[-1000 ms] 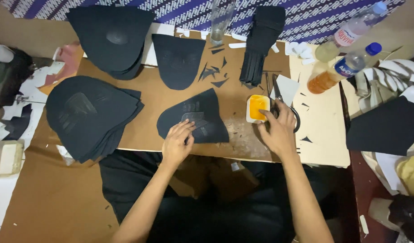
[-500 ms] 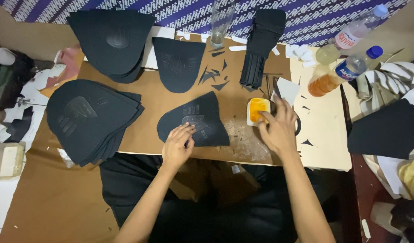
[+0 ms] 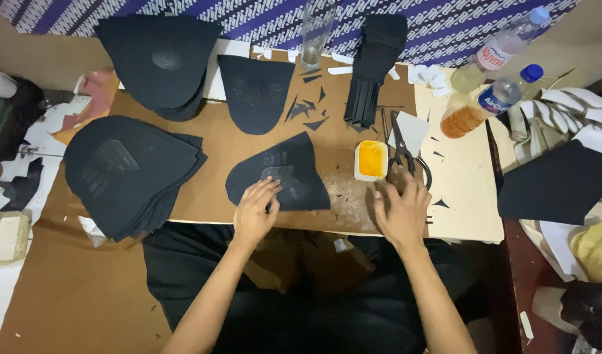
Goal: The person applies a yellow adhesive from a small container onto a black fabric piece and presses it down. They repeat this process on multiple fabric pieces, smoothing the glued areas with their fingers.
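Observation:
A black curved fabric piece (image 3: 294, 172) lies on the brown board (image 3: 209, 190) in front of me. My left hand (image 3: 255, 211) rests on its lower left edge, fingertips pressing a small grey patch (image 3: 279, 175) onto it. My right hand (image 3: 402, 211) lies flat on the board with fingers spread, just below a small white tub of yellow glue (image 3: 371, 160) and black scissors (image 3: 404, 152). It holds nothing that I can see.
Stacks of black cut pieces lie at the left (image 3: 127, 172), back left (image 3: 160, 62) and back centre (image 3: 255, 88). A pile of black strips (image 3: 373, 69), a glass (image 3: 316, 33), two bottles (image 3: 491, 98) and black offcuts (image 3: 307, 111) sit behind.
My right hand has drawn back from the glue tub toward me and now lies flat on the board. My left hand stays on the black piece.

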